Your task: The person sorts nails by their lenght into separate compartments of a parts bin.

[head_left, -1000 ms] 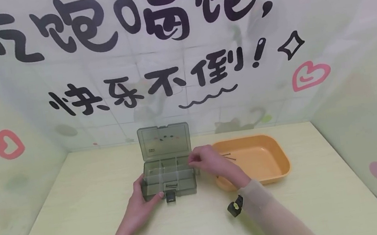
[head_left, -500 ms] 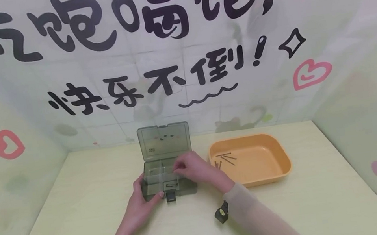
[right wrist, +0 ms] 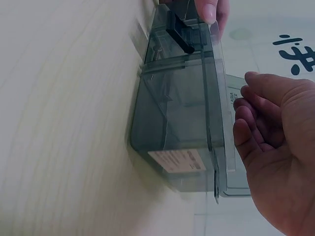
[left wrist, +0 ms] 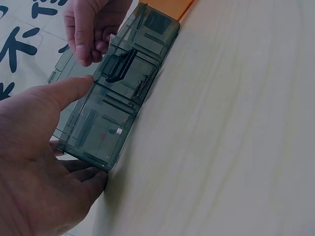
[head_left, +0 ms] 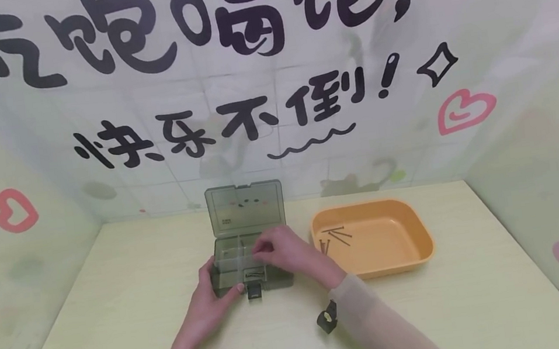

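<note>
A smoky clear compartment box (head_left: 281,281) stands on the table with its lid (head_left: 247,217) raised at the back. My left hand (head_left: 207,308) holds its left side, the thumb lying along the front rim near the black latch (head_left: 254,291). Several dark screws (head_left: 254,274) lie in the front middle compartment. Over the box's middle and right part is my right hand (head_left: 292,254), its fingers curled together and hiding some of the compartments. In the right wrist view the right fingertips (right wrist: 242,109) show no screw between them, but the pinch is partly hidden.
To the right of the box sits an orange tray (head_left: 403,264) with several loose screws (head_left: 339,235) at its left end. A printed backdrop (head_left: 142,98) rises behind the table, with side panels left and right.
My right hand has moved left from the box's right edge to over its middle, uncovering the tray's left end. The screws in the front compartment look more crowded. The left hand keeps its hold.
</note>
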Available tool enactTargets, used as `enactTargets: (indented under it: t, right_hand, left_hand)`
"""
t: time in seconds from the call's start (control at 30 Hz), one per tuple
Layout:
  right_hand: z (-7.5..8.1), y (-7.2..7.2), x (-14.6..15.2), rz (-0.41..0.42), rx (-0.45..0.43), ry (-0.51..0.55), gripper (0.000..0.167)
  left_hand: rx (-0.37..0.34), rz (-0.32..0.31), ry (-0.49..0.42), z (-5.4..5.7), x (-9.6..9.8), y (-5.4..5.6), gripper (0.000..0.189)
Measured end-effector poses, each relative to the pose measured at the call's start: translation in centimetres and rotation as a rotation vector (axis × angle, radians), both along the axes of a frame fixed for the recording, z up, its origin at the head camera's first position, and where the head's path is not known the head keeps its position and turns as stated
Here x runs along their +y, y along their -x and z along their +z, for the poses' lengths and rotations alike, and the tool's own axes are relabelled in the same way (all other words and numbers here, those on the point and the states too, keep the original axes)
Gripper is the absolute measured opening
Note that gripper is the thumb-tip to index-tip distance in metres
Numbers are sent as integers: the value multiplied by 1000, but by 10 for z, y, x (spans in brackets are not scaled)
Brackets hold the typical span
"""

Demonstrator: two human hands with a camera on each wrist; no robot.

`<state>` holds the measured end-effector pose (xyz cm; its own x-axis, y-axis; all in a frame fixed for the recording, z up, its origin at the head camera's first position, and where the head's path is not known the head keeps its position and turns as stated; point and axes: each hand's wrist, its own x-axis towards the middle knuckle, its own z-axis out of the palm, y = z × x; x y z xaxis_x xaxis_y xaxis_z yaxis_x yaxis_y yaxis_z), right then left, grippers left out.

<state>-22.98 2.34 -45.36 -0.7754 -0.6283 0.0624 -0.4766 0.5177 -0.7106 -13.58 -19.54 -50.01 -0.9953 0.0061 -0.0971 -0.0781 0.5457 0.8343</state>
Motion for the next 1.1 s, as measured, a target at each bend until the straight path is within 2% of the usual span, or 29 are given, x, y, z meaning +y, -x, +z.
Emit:
enactTargets:
  t: [0.2,0.53,0.73,1.0,1.1]
  right_hand:
    - [-3,4,12,-23,2,40,10]
    - [8,3,50,-89,-48,144,13]
    - [5,1,70,-143,-73,142,15]
    - [-3,3,100,-234,28,166,10]
    - [-5,4,112,-245,16,179,8]
  left_hand:
    - [-2,5,8,1,-1,1,100]
    - [-3,-6,8,1,0,2,98]
    - [-18,-3,7,1,1,3,98]
    - [-36,-6,-3,0,2,3,100]
    - [-45,-5,-3,0,2,2,100]
